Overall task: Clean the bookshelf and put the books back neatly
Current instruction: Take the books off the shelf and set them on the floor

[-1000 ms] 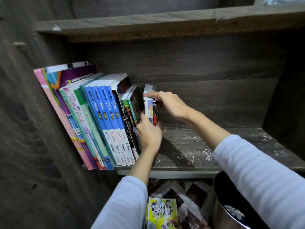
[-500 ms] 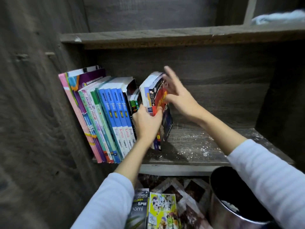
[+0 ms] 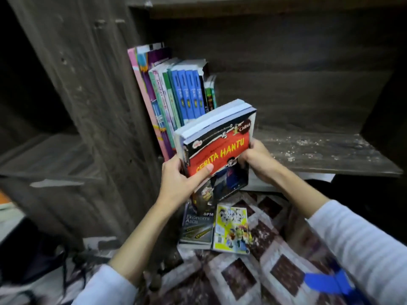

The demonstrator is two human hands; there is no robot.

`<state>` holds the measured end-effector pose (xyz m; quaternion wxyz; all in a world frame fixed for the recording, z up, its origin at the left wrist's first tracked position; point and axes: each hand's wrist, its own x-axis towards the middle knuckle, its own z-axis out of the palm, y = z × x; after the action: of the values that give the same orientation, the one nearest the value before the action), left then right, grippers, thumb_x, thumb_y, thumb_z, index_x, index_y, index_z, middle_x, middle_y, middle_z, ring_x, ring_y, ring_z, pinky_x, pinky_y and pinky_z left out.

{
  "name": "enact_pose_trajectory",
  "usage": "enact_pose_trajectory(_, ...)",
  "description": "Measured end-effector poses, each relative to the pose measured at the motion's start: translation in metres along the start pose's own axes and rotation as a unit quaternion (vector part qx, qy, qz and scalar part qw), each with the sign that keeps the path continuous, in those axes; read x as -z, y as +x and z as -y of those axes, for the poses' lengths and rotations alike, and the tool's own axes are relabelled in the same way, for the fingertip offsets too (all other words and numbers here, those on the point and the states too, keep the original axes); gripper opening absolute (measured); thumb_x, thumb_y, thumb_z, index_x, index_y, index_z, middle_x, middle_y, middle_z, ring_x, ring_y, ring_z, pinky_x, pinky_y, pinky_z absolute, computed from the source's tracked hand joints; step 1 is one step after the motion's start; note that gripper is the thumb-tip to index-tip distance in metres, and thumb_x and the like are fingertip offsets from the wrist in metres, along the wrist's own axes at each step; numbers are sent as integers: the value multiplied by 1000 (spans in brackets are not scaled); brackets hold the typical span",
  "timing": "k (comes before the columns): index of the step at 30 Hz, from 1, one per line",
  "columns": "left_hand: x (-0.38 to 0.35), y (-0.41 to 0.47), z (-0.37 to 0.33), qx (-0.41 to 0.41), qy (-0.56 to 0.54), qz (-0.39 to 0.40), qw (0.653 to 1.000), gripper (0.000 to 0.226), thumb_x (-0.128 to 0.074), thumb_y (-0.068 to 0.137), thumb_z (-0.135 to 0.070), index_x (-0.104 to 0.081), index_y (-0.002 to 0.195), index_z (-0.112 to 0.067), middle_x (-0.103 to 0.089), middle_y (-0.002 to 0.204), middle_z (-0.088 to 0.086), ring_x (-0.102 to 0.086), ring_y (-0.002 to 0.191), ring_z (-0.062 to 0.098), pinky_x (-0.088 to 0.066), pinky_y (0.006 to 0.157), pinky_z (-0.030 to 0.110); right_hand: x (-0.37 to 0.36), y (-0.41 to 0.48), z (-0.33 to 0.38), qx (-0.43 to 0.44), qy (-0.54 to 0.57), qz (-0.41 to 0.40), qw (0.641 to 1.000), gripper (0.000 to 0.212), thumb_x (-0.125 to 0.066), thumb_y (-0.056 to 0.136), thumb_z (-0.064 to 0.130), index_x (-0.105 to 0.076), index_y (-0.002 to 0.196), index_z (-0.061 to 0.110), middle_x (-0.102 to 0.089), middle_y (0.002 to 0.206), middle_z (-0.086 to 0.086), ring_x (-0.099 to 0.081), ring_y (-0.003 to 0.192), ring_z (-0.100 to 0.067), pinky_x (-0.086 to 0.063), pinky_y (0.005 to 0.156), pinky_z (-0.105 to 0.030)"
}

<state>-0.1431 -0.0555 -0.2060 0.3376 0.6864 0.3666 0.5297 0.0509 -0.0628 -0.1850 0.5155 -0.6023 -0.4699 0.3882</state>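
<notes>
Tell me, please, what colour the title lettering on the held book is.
The book has yellow title lettering on red; head view.

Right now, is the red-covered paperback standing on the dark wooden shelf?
No, the left hand and right hand hold the red-covered paperback tilted before the dark wooden shelf.

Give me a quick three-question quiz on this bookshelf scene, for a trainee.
1. Fill in: the row of books stands at the shelf's ____ end.
2. True or false: the left hand and right hand both hold the red-topped stack.
3. The yellow book lies: A on the shelf; B on the floor; C in the row.
Key: 1 left; 2 true; 3 B.
</notes>
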Motion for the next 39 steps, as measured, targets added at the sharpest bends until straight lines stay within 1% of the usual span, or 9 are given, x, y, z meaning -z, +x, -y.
enact_pose_trajectory(3,18,-20,31,73,-44,32,996,34,-84,66,-19,-63,91,-25,-72,84,-19,-67,81,2,-55,77,21,-27,-16,-36,-36,-22,-2,999,32,-39,68,-24,-45,67,8,-44,50,0,-41,41,-7,-30,35,-15)
enact_pose_trajectory(6,27,-37,65,147,-73,54,985,34,-72,72,7,-61,94,-17,-72,80,-18,-67,76,-2,-52,71,14,-49,-20,-80,-83,-43,16,996,30,-40,67,-22,-42,60,7,-39,40,1,-35,32,-4,-26,36,-16)
enact_pose_trajectory(12,13,-51,140,316,-113,92,937,34,-71,74,3,-61,102,-12,-72,96,4,-69,82,14,-56,72,23,-77,-14,-158,-211,-20,13,977,13,-38,36,-1,-38,35,11,-34,30,5,-33,39,-13,-18,37,-17)
enact_pose_trajectory(16,-14,-46,197,406,-112,58,905,36,-73,73,4,-60,103,-11,-69,103,12,-65,87,22,-55,79,30,-79,1,-198,-297,9,1,955,20,-39,53,-13,-34,50,6,-30,31,4,-32,44,-18,-16,37,-15)
enact_pose_trajectory(19,-33,-38,231,457,-88,23,885,38,-74,71,6,-58,103,-9,-67,105,13,-64,89,26,-53,84,37,-82,10,-230,-367,55,-8,928,24,-38,67,-19,-37,62,4,-36,44,-5,-38,32,-15,-19,31,-10)
enact_pose_trajectory(25,-65,-9,308,484,31,29,874,65,-76,72,3,-45,129,-4,-59,122,15,-59,110,27,-47,97,40,-105,39,-294,-407,146,-56,900,29,-38,71,-18,-38,57,7,-37,55,-7,-35,49,-20,-26,43,-24)
enact_pose_trajectory(32,-81,5,366,471,144,101,864,44,-69,81,-8,-58,124,-13,-63,119,13,-60,107,27,-47,97,35,-122,68,-332,-388,208,-92,893,28,-42,85,-12,-50,68,8,-47,63,-8,-43,58,-20,-37,50,-27)
enact_pose_trajectory(36,-75,6,377,471,180,120,855,38,-60,84,-6,-58,121,-13,-62,120,14,-59,108,27,-46,95,32,-129,80,-342,-372,171,-110,906,30,-49,84,-9,-57,67,14,-53,63,-5,-47,61,-21,-38,53,-31)
enact_pose_trajectory(39,-69,3,374,437,244,147,853,41,-54,86,-5,-50,126,-10,-60,121,17,-57,109,30,-43,88,29,-133,87,-341,-368,113,-66,921,31,-46,82,-11,-65,86,13,-62,79,-9,-55,77,-27,-47,66,-37)
